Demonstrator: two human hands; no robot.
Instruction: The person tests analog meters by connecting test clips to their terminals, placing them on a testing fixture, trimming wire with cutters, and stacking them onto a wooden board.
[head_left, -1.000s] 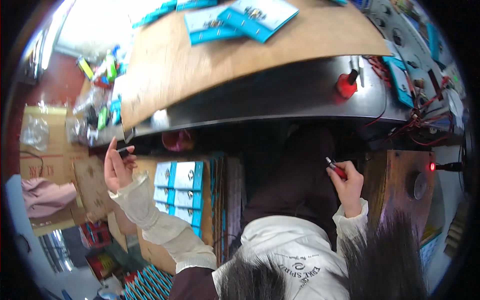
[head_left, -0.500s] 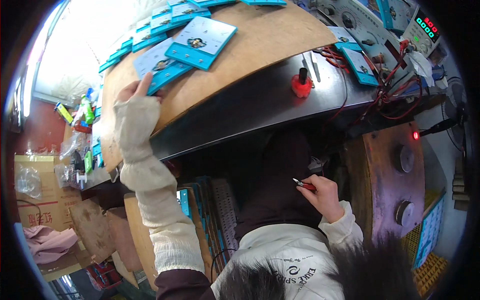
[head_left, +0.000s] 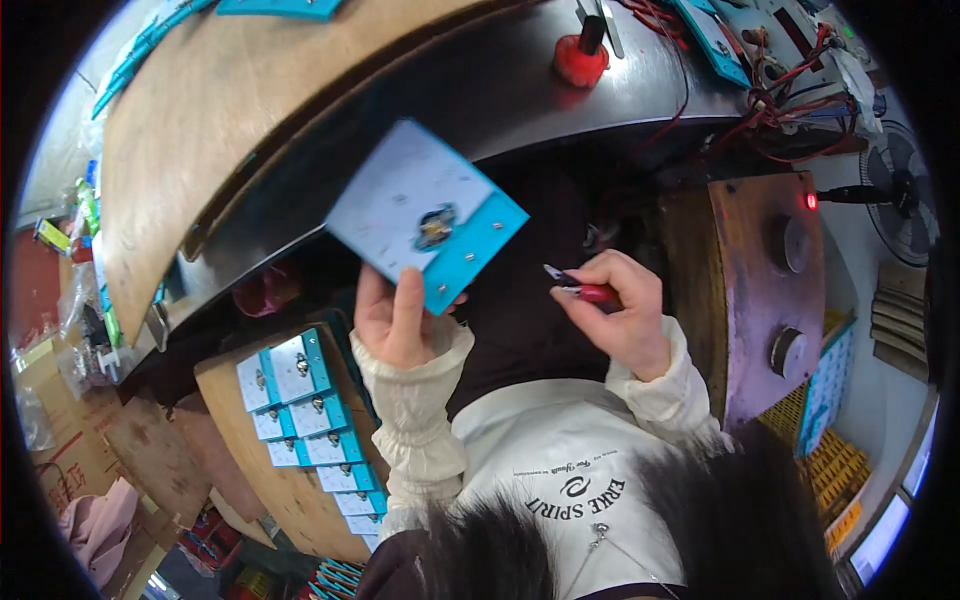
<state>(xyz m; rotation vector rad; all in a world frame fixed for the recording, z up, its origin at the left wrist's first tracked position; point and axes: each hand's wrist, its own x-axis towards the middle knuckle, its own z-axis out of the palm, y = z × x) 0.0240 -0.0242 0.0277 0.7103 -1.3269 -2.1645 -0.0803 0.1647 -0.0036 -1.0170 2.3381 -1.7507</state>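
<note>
- Your left hand (head_left: 395, 318), centre of the frame, pinches a blue-and-white card (head_left: 428, 214) by its lower edge, thumb on the near face, fingers behind. The card is raised in front of your chest, tilted, with its blue strip along the lower right side.
- A small dark metal part (head_left: 436, 226) sits at the middle of the card; two small dots show on the blue strip.
- Your right hand (head_left: 620, 312), right of centre, is curled closed around a red-handled tool (head_left: 585, 291). Its tip points left toward the card but stays apart from it.
- Both cuffs are cream; the sleeves enter from the lower edge.
- Lower left of the frame: a stack of like cards (head_left: 305, 415), overlapped in rows on a brown board, below the worktop.
- The worktop (head_left: 240, 120) curves across the top: brown wood on the upper left, grey metal edge beneath it.
- Top centre: a red knob (head_left: 582, 58) stands on the grey surface.
- Upper right: red wires (head_left: 790, 100) tangled near blue boards.
- Right side: a wooden panel (head_left: 770, 290) with two round knobs and a lit red lamp (head_left: 809, 201).
</note>
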